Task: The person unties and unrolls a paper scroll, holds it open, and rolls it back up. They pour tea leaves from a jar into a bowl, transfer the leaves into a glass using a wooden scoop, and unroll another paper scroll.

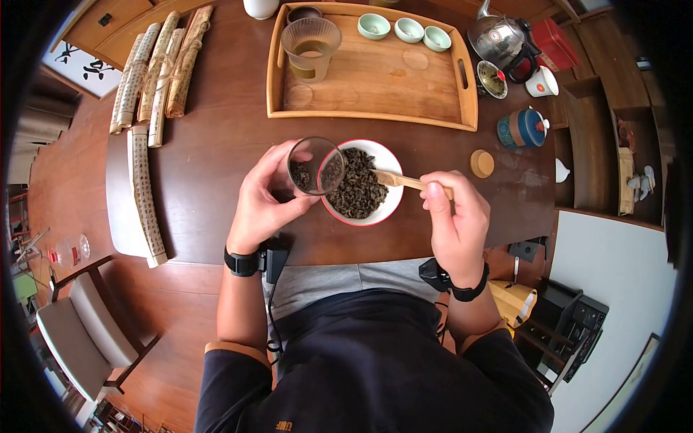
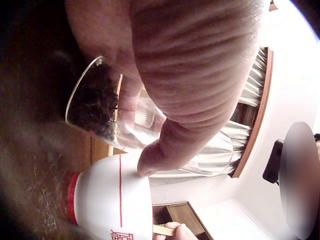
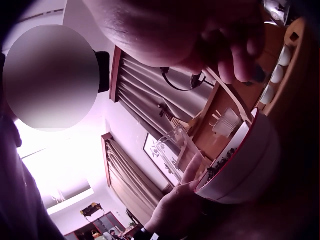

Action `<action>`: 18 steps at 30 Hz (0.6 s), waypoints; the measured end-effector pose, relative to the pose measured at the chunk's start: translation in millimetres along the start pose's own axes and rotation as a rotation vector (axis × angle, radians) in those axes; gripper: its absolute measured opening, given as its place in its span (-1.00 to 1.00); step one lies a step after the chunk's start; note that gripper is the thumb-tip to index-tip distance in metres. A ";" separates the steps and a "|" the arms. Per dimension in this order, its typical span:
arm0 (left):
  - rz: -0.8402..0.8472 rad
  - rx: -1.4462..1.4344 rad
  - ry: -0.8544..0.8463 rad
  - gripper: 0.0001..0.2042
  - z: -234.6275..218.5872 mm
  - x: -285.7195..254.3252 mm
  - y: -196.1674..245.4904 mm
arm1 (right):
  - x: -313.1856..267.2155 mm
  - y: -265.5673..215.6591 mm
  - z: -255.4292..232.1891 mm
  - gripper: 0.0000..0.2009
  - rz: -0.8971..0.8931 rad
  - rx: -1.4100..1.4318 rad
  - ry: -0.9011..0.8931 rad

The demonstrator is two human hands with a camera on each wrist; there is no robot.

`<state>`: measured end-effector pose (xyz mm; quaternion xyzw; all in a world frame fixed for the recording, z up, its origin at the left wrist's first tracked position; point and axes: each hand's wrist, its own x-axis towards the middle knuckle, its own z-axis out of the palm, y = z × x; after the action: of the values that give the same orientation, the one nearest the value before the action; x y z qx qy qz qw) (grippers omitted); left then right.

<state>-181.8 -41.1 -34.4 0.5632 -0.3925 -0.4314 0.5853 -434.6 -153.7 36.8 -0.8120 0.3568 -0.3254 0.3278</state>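
Scooping tea leaves (image 1: 357, 189) from the white bowl (image 1: 390, 206), the right hand (image 1: 455, 216) pinches a wooden scoop (image 1: 401, 180). At nine o'clock, the left hand (image 1: 263, 198) grips a tilted glass cup (image 1: 315, 167); next, I judge, the scoop must tip into it.

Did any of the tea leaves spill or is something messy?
Nothing stands out. The tea leaves sit inside the white bowl and the tilted glass cup held by the left hand; no leaves show on the table.

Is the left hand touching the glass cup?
Touching. The head view shows the left hand with fingers and thumb wrapped round the glass cup, tilted over the white bowl.
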 end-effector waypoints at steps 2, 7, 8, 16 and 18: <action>0.005 0.001 0.001 -0.33 -0.3 -0.4 0.1 | -2.2 6.0 0.7 -0.87 0.151 0.140 0.043; -0.006 0.002 0.009 -0.34 0.6 -0.6 0.5 | -6.8 19.9 6.4 -0.81 0.266 0.299 0.089; -0.006 0.003 0.006 -0.34 0.8 -0.5 0.5 | -6.5 21.8 8.0 -0.80 0.296 0.351 0.103; 0.040 0.055 -0.012 -0.27 -1.6 0.5 -2.4 | -6.4 33.4 11.5 -0.79 0.378 0.553 0.128; 0.028 0.048 -0.001 -0.31 1.4 -0.1 0.8 | -6.0 34.6 10.5 -0.78 0.391 0.569 0.110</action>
<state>-183.2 -41.4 -33.5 0.5714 -0.4109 -0.4138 0.5774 -442.4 -164.1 2.6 -0.5857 0.4177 -0.3862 0.5773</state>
